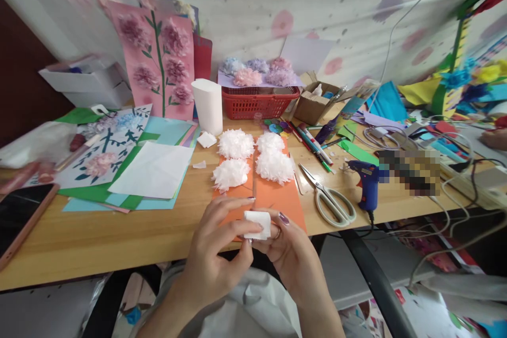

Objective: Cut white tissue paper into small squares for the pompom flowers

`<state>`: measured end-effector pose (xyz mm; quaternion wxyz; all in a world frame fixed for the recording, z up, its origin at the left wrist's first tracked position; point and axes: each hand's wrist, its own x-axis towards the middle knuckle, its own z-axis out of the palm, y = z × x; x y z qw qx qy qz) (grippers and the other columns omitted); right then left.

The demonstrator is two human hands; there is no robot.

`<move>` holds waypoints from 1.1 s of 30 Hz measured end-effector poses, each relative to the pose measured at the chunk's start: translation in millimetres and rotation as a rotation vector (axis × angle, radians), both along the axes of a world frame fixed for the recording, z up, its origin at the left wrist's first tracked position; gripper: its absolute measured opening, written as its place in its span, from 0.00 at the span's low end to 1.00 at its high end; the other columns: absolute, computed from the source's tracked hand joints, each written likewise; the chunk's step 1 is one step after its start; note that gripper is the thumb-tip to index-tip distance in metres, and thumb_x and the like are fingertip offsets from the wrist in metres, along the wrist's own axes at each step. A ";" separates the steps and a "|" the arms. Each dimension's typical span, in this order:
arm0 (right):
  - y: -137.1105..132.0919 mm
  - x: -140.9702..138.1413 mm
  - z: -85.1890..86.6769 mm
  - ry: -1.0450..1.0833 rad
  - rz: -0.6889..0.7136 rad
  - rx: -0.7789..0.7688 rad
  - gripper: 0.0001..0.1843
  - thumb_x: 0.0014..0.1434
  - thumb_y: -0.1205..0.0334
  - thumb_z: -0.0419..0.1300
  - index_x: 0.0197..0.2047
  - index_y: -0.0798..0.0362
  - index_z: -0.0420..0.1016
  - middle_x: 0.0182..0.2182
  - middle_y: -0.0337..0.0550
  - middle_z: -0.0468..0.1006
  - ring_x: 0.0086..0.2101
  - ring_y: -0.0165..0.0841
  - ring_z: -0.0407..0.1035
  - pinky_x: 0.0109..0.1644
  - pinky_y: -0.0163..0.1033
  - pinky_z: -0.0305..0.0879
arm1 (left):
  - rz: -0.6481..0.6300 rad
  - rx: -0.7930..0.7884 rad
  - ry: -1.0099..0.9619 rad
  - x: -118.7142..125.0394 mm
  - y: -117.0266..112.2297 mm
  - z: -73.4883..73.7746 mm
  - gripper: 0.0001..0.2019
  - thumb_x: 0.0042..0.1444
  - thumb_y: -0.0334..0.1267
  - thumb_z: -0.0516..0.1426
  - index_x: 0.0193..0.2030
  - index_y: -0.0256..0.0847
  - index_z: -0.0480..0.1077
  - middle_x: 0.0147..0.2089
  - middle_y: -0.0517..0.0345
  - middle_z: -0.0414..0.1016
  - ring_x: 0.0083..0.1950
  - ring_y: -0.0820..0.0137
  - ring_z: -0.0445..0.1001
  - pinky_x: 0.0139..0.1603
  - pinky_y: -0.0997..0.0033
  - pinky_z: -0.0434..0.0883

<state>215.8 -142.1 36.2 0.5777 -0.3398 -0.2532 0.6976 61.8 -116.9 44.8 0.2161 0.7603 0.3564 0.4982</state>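
Note:
Between the fingertips of both hands, over the table's front edge, is a small folded square of white tissue paper (259,224). My left hand (219,245) pinches its left side, with a finger lying across its face. My right hand (291,253) grips the right side, thumb on top and fingers curled beneath. Just beyond them, an orange card (281,203) lies on the table, bearing several fluffy white paper flowers (274,165). Another small white folded piece (206,140) rests near the upright white tissue pack (208,105).
Scissors (330,200) and a blue glue gun (366,182) with cables lie on the right. Pens (315,145) and a red basket (259,103) stand behind. Coloured paper sheets (152,171) and a phone (24,216) are at left. Another person's hand (497,139) shows at far right.

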 end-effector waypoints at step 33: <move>11.0 104.1 -5.4 -1.683 -0.610 0.166 0.16 0.63 0.52 0.55 0.45 0.53 0.76 0.43 0.55 0.76 0.46 0.50 0.70 0.49 0.54 0.65 | 0.158 -0.727 -0.792 16.8 -2.2 -9.3 0.10 0.51 0.45 0.70 0.37 0.45 0.83 0.35 0.57 0.85 0.41 0.67 0.82 0.44 0.75 0.75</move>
